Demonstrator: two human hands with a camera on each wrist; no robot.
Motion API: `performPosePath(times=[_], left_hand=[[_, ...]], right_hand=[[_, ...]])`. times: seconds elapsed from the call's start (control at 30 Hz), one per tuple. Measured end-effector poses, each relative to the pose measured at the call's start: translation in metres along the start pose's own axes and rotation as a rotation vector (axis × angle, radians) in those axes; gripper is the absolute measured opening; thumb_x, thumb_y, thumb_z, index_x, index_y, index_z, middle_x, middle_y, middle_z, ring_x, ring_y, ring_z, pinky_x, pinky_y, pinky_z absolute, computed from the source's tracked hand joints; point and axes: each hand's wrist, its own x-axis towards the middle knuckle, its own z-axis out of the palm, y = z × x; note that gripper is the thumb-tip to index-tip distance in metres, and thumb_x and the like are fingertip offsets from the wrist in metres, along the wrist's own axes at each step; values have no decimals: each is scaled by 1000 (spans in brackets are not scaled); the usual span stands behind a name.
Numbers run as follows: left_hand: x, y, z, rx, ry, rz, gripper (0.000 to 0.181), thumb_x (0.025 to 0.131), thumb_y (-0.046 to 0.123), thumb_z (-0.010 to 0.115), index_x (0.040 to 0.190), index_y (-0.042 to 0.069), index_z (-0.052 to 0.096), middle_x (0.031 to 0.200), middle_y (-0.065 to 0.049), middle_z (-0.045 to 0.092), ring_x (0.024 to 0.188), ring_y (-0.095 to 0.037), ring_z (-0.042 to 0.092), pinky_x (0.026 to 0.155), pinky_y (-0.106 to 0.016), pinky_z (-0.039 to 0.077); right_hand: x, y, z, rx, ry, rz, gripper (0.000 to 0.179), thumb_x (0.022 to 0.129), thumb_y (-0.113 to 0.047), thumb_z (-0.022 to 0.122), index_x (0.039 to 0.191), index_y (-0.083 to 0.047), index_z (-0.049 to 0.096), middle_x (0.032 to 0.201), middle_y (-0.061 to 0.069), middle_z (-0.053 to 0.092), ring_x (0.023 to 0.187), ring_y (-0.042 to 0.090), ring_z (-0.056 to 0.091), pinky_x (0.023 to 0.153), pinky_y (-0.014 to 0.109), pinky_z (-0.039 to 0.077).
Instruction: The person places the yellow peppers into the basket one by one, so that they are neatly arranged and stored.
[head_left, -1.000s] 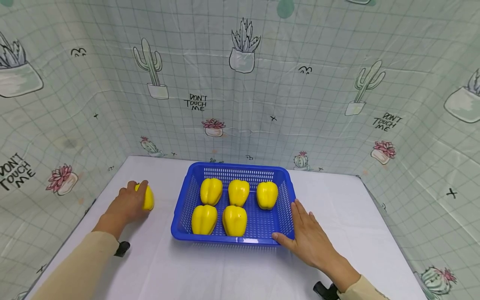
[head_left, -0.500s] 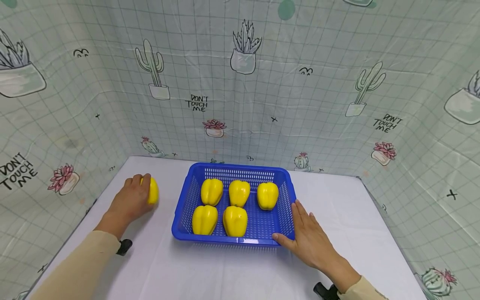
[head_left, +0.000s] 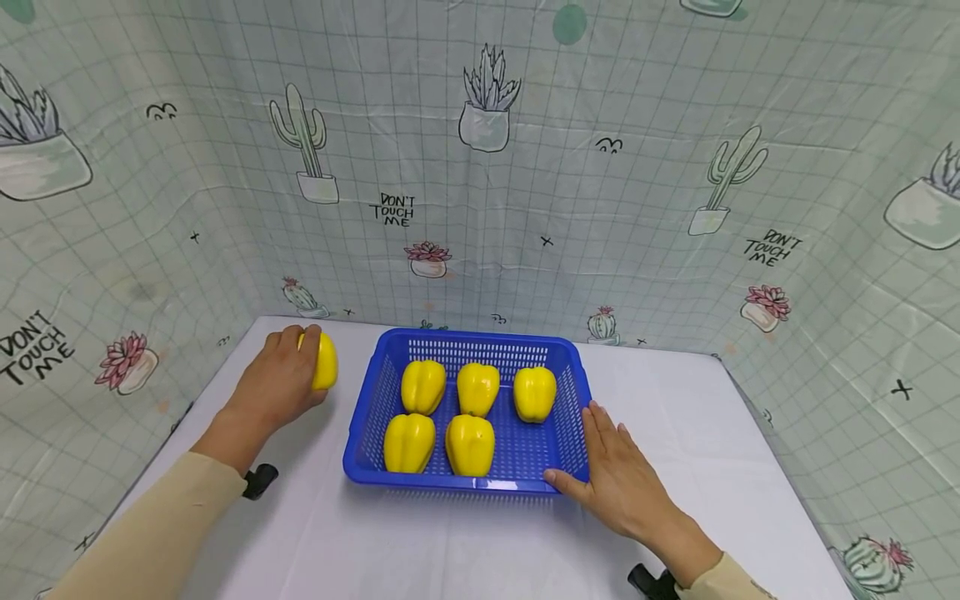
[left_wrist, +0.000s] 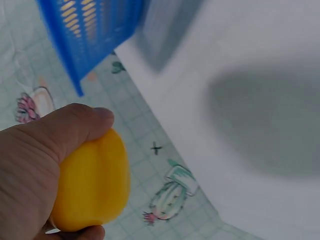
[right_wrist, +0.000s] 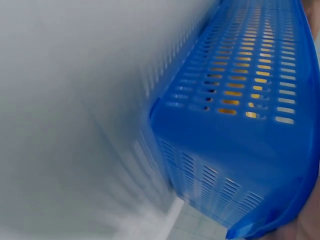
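My left hand [head_left: 279,379] grips a yellow bell pepper [head_left: 326,362] to the left of the blue plastic basket [head_left: 465,485]. In the left wrist view the thumb lies along one side of that bell pepper [left_wrist: 95,182] and a fingertip shows under it; a shadow falls on the table apart from it. Several more yellow bell peppers [head_left: 470,446] lie inside the basket, three in the back row and two in front. My right hand [head_left: 626,479] rests on the basket's right front corner, fingers straight along the right rim and thumb on the front rim.
A white-covered table [head_left: 465,550] carries the basket. Behind it and along both sides hangs a grid-patterned curtain [head_left: 555,192] with printed cacti. Inside the basket, bare floor [head_left: 525,454] shows at the front right.
My left hand has raised the bell pepper and carried it right and away from me, closer to the basket. My right hand and the basket have stayed in place.
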Motion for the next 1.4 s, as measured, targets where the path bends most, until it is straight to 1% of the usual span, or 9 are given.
performPosePath(times=[0.07, 0.17, 0.37, 0.6, 0.8, 0.93, 1.07, 1.23, 1.4], left_hand=[[2, 6, -5, -12, 5, 9, 91, 76, 20, 94, 142, -12, 41, 129, -39, 53, 116, -56, 56, 97, -62, 58], [5, 16, -12, -35, -12, 0, 91, 78, 21, 93, 145, -11, 40, 130, -39, 52, 117, -55, 56, 98, -62, 58], [10, 41, -23, -69, -40, -1, 94, 81, 24, 93, 149, -10, 39, 136, -37, 52, 121, -52, 55, 101, -61, 57], [22, 81, -36, -98, -59, 59, 97, 82, 32, 92, 153, -10, 40, 139, -34, 53, 125, -47, 56, 102, -56, 58], [33, 123, -41, -139, -142, 111, 105, 82, 43, 91, 158, -5, 37, 147, -29, 51, 136, -44, 52, 109, -51, 55], [41, 151, -39, -156, -209, 134, 103, 85, 44, 89, 161, 0, 35, 152, -26, 49, 139, -41, 52, 112, -51, 53], [46, 175, -31, -186, -246, 181, 102, 84, 42, 89, 161, 2, 36, 152, -24, 49, 139, -39, 53, 115, -51, 51], [48, 197, -19, -129, -237, 277, 100, 86, 49, 86, 160, 2, 37, 152, -22, 51, 142, -37, 53, 121, -46, 45], [49, 212, -10, -48, -206, 357, 96, 86, 56, 83, 155, 5, 41, 139, -14, 59, 129, -29, 58, 120, -41, 46]], right_hand=[[-1, 0, -3, -18, 5, -16, 113, 96, -76, 55, 161, 11, 27, 169, 32, 25, 157, 48, 30, 127, 65, 25], [-1, 1, -7, -54, 10, -40, 112, 96, -76, 55, 160, 12, 29, 168, 33, 29, 156, 48, 32, 127, 65, 26], [0, -1, -12, -96, -28, -56, 114, 96, -78, 52, 159, 13, 30, 168, 33, 28, 157, 49, 29, 128, 64, 24], [0, -3, -16, -111, -44, -50, 114, 96, -80, 50, 159, 14, 31, 167, 34, 30, 156, 49, 31, 128, 63, 25], [-1, -3, -17, -116, -52, -44, 114, 97, -79, 48, 159, 13, 30, 167, 34, 29, 156, 49, 30, 128, 62, 25], [-1, -3, -16, -117, -61, -39, 114, 97, -80, 47, 160, 13, 29, 168, 33, 27, 157, 49, 29, 128, 63, 24], [0, -2, -14, -108, -63, -34, 115, 96, -81, 47, 160, 12, 28, 168, 33, 26, 157, 49, 28, 128, 63, 24], [1, -1, -12, -100, -67, -29, 115, 96, -81, 47, 161, 12, 27, 169, 32, 25, 158, 48, 26, 129, 62, 23], [1, -1, -12, -97, -65, -27, 115, 96, -81, 47, 161, 12, 27, 169, 32, 25, 158, 47, 26, 129, 62, 23]])
